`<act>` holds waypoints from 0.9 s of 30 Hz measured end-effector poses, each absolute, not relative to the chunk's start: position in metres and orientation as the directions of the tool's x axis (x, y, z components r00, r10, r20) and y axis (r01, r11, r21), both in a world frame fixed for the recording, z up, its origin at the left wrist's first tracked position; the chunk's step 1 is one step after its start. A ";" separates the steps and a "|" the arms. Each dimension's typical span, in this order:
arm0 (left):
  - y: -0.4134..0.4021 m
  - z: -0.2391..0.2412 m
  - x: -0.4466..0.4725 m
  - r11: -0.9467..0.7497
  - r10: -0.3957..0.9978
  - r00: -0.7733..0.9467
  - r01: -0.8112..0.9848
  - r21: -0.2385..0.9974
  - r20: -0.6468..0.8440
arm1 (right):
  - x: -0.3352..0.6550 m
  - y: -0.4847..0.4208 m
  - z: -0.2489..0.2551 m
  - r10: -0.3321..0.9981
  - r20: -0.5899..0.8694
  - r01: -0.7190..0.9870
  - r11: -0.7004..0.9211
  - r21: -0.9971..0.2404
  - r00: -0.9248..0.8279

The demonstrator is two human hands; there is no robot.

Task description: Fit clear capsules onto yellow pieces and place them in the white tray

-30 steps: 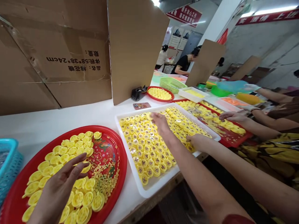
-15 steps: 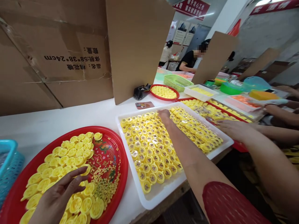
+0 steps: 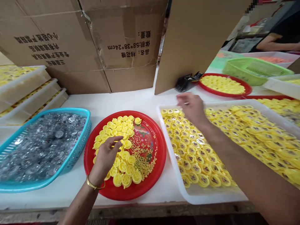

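1. Head view: the left hand (image 3: 106, 156) stays flat on the yellow caps (image 3: 122, 125) in the red tray (image 3: 161, 147). Its grip is wide, fingers spread, holding nothing.
2. Right of the red tray, the right hand (image 3: 192, 107) has moved to the white tray's (image 3: 211, 197) far corner. It is blurred, so I cannot tell its grip.
3. Left of the red tray, the blue basket (image 3: 87, 122) of clear lids (image 3: 39, 143) now shows fully.

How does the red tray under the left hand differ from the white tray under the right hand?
The red tray is round; the white tray is rectangular with raised walls. Yellow pieces cover only part of the red tray, leaving patterned bottom bare; the white tray is packed nearly full. The red tray's pieces look plain yellow; many in the white tray show dark centres. Both rest on the white table.
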State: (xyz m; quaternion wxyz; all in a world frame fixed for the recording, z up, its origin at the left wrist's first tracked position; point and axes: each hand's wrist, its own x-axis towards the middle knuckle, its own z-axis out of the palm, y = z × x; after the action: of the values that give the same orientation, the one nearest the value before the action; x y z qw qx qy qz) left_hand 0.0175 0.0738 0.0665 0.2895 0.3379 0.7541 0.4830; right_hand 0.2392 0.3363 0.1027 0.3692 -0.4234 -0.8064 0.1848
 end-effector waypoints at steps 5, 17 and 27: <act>0.073 0.069 0.036 0.219 0.891 -0.452 0.359 0.907 -0.036 | 0.134 0.280 0.083 0.575 0.107 0.525 0.797 -0.299 -0.811; 0.020 0.080 -0.056 0.285 0.743 -0.644 0.554 0.782 0.185 | 0.109 0.275 0.051 0.702 -0.045 0.684 0.676 -0.274 -0.711; 0.012 0.084 -0.154 0.674 0.738 -0.669 0.723 0.151 -0.093 | 0.163 0.200 0.060 0.768 -0.031 0.579 0.455 -0.677 -0.639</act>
State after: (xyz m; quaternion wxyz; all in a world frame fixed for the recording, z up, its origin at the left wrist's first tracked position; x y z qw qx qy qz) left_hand -0.1544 0.0116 0.0837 0.0731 0.4003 0.9121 0.0509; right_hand 0.1634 0.2003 0.0600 0.1411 -0.4005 -0.8410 0.3351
